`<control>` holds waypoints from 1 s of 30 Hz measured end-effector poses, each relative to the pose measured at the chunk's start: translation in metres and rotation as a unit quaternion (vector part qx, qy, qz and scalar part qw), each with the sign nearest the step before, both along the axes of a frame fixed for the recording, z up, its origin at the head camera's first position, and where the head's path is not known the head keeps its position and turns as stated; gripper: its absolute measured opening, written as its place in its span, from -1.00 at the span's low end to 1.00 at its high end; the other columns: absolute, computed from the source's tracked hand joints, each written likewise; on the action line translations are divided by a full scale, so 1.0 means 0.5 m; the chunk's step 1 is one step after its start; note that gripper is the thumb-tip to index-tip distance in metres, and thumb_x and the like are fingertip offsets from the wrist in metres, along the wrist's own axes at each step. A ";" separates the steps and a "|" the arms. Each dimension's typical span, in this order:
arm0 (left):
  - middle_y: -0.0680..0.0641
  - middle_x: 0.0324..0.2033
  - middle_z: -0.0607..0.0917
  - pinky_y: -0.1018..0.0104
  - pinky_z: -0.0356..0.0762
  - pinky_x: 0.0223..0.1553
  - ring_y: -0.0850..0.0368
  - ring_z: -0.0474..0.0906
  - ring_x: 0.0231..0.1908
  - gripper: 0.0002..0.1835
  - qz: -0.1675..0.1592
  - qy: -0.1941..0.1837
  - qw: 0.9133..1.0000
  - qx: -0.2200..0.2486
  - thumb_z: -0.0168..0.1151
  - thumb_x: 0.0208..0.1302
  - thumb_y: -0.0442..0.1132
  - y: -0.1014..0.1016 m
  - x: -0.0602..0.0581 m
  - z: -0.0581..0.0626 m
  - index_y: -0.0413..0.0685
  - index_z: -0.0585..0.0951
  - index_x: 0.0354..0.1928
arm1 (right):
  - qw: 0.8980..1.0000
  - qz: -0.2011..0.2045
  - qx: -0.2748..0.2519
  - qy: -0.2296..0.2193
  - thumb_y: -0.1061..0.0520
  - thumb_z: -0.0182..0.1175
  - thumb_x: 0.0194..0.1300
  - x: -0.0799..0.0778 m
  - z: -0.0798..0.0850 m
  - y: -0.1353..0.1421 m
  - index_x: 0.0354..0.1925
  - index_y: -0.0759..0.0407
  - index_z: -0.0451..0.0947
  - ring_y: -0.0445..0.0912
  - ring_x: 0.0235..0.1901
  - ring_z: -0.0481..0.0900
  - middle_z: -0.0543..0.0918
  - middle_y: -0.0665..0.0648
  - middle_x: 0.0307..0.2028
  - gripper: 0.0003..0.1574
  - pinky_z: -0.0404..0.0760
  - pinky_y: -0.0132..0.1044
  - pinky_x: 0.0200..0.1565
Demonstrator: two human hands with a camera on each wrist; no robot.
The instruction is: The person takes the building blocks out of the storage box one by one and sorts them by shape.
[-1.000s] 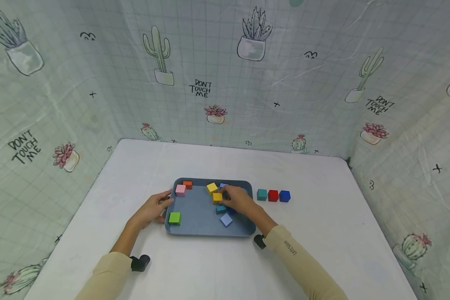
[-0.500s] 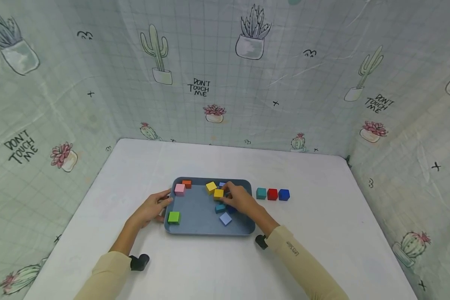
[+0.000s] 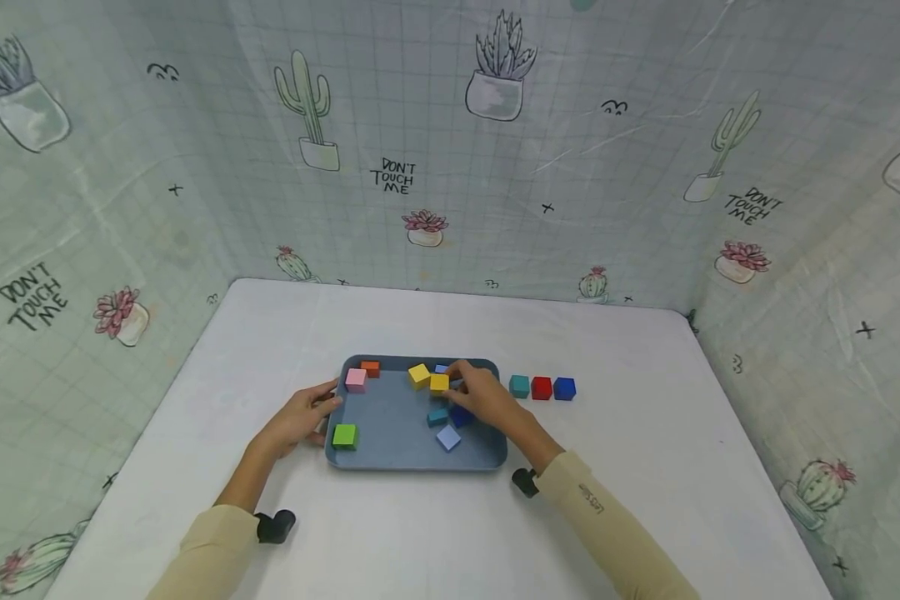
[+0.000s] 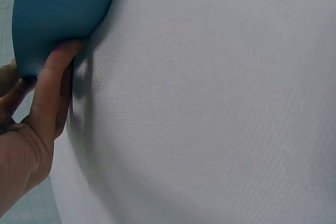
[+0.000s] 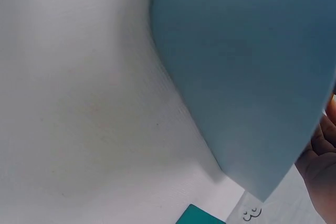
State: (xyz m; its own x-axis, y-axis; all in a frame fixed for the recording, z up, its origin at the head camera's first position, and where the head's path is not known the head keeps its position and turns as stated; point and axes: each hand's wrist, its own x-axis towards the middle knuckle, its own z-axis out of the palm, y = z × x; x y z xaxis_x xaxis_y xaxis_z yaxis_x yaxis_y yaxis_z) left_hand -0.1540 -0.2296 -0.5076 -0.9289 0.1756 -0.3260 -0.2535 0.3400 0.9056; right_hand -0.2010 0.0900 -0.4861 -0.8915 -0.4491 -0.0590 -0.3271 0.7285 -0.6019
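Note:
A blue-grey tray (image 3: 397,458) lies on the white table with several coloured cubes in it. My left hand (image 3: 296,422) grips the tray's left edge; in the left wrist view its fingers (image 4: 52,74) reach along the tray's outer wall. Over the tray's right half, my right hand (image 3: 487,398) pinches a yellow cube (image 3: 439,384) between thumb and fingertips. Another yellow cube (image 3: 418,376) sits just left of it. Close below the right hand are a teal block (image 3: 437,417), a dark blue cube (image 3: 461,416) and a light blue cube (image 3: 448,438). The tray wall hides part of the right hand in its wrist view.
Pink (image 3: 356,381) and orange cubes (image 3: 371,368) sit at the tray's back left, a green cube (image 3: 345,437) at front left. A light blue block (image 3: 442,368) shows behind the right hand. Right of the tray stand teal (image 3: 520,386), red (image 3: 542,387) and blue cubes (image 3: 565,388).
My right hand has shifted the pinched yellow cube slightly backward and to the right, away from the teal block. The left hand stays at the tray's edge.

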 end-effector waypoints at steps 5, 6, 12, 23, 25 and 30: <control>-0.36 0.25 0.25 0.16 0.63 -0.31 -0.23 0.30 0.09 -0.37 0.001 0.003 1.000 -0.003 -0.01 0.44 -0.15 -0.001 -0.001 0.000 -0.17 0.06 0.44 | 1.000 0.010 -0.006 -0.003 0.06 0.24 0.27 0.000 0.009 0.005 0.07 0.13 0.38 -0.14 -0.21 0.57 0.57 0.12 0.03 -0.56 0.59 -0.35 -0.17; -0.36 0.25 0.24 0.16 0.63 -0.32 -0.24 0.30 0.09 -0.36 0.000 0.005 1.000 -0.003 -0.01 0.44 -0.15 -0.001 0.000 0.000 -0.17 0.06 0.44 | 1.000 0.011 -0.007 -0.005 0.07 0.24 0.27 0.000 0.011 0.007 0.07 0.13 0.38 -0.13 -0.20 0.58 0.56 0.12 0.03 -0.56 0.59 -0.34 -0.16; -0.39 0.26 0.23 0.16 0.63 -0.34 -0.32 0.27 0.16 -0.35 -0.004 0.014 1.000 -0.002 0.00 0.44 -0.14 0.001 0.006 0.000 -0.21 0.05 0.44 | 1.000 0.006 -0.009 -0.012 0.07 0.23 0.28 0.007 0.010 0.014 0.07 0.13 0.36 -0.12 -0.16 0.58 0.56 0.11 0.04 -0.56 0.58 -0.33 -0.14; -0.40 0.26 0.23 0.16 0.62 -0.34 -0.28 0.31 0.12 -0.36 -0.002 0.011 1.000 0.002 -0.01 0.44 -0.17 0.003 0.007 -0.002 -0.21 0.05 0.44 | 1.000 0.007 -0.007 0.013 0.05 0.23 0.28 0.016 0.006 0.028 0.05 0.11 0.36 -0.12 -0.17 0.58 0.57 0.11 0.01 -0.57 0.58 -0.35 -0.15; -0.40 0.26 0.23 0.16 0.63 -0.33 -0.28 0.31 0.12 -0.37 -0.001 0.011 1.000 0.002 -0.01 0.45 -0.18 0.004 0.007 0.000 -0.21 0.06 0.44 | 1.000 0.006 -0.008 0.013 0.05 0.23 0.28 0.017 0.007 0.032 0.05 0.12 0.37 -0.11 -0.17 0.58 0.58 0.11 0.00 -0.58 0.58 -0.34 -0.14; -0.40 0.26 0.23 0.15 0.63 -0.32 -0.30 0.30 0.12 -0.39 -0.001 0.012 1.000 0.004 -0.03 0.45 -0.20 0.005 0.008 0.003 -0.21 0.06 0.44 | 1.000 0.003 -0.012 0.005 0.06 0.23 0.28 0.022 0.007 0.040 0.04 0.13 0.38 -0.08 -0.15 0.59 0.58 0.13 -0.02 -0.58 0.59 -0.31 -0.14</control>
State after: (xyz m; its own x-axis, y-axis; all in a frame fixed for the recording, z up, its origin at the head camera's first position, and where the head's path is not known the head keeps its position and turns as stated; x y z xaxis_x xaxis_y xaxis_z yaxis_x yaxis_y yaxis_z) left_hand -0.1498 -0.2271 -0.5063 -0.9361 0.1808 -0.3018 -0.2303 0.3339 0.9141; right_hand -0.1900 0.1102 -0.4827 -0.8894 -0.4556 -0.0382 -0.3379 0.7113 -0.6163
